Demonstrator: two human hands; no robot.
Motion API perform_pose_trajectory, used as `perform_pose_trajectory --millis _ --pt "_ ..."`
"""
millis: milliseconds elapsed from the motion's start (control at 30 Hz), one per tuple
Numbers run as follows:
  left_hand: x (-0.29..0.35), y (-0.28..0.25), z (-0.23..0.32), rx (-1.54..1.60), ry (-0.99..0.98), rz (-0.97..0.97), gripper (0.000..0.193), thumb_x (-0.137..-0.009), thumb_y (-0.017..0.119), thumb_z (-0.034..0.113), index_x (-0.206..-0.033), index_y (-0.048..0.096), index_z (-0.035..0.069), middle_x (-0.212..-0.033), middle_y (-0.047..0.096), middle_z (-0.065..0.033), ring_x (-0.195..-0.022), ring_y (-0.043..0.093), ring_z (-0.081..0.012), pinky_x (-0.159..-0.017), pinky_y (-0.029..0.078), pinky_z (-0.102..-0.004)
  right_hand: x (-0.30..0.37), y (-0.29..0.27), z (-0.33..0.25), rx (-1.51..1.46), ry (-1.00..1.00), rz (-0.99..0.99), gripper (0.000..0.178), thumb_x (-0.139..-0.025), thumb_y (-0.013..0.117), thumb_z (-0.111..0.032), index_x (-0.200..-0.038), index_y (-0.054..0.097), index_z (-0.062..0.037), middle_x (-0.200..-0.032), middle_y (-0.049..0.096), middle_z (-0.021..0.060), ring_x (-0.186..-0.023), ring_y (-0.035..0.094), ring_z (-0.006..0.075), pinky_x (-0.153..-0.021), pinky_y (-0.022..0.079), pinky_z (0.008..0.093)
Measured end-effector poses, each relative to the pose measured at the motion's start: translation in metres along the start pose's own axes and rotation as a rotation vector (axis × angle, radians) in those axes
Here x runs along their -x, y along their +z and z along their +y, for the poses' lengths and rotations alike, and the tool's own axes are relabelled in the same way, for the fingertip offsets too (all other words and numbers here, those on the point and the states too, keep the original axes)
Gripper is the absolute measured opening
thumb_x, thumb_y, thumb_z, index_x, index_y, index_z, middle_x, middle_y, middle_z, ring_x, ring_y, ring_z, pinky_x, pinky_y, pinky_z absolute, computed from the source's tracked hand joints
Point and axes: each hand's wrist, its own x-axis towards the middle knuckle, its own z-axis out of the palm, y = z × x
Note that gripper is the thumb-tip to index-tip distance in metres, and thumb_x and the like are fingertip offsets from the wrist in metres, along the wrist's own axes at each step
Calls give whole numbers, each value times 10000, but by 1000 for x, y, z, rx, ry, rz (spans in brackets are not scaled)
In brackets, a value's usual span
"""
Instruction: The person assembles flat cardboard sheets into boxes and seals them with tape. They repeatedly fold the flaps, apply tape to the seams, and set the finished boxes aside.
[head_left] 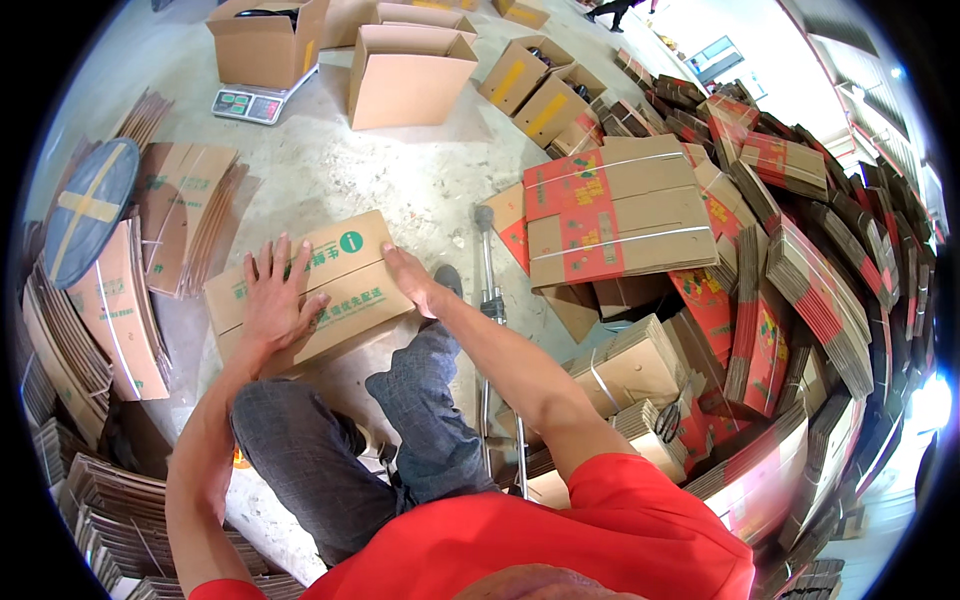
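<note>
A closed brown cardboard box [342, 268] with green printing lies on the floor in front of my knees, slightly turned. My left hand [280, 295] rests flat on the left half of its top, fingers spread. At the box's right end is my right hand [415, 280], with its thumb side along the top edge. The other fingers of that hand are mostly hidden down the end face, where it appears to grip the box. A seam between the flaps runs along the top of the box.
A metal crutch [487, 255] stands just right of my leg. Bundled flat cartons [620, 210] pile up on the right, with scissors [667, 422] among them. More flat cartons [185, 205] and a round blue lid [92, 213] are left. A scale [248, 106] carries an open carton [262, 52].
</note>
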Motion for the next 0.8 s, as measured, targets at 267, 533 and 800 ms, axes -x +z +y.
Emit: perform_pose_trajectory --millis 267,533,800 --pt "0 2 -17 30 83 -9 783 -952 603 514 -1593 392 118 -1646 314 -223 -1514 260 -452 -1243 108 -635 8 3 -7 49 -35 15 710 -1081 405 -569 -1535 439 -24 -1482 551 153 -1341 530 253 -1137 402 404" --pt "47 -6 -70 32 -474 51 654 -1006 542 308 -1593 365 79 -1619 372 -227 -1501 346 -408 -1257 175 -564 8 -8 -2 178 -52 67 683 -1080 416 -566 -1510 477 -39 -1436 593 149 -1290 571 246 -1106 430 400" --pt "81 17 -109 426 -379 229 688 -1015 520 236 -1600 273 -31 -1617 347 -282 -1523 303 -431 -1258 231 -437 12 13 -20 89 27 38 648 -1092 397 -537 -1514 476 -51 -1416 607 142 -1272 582 244 -1093 440 398"
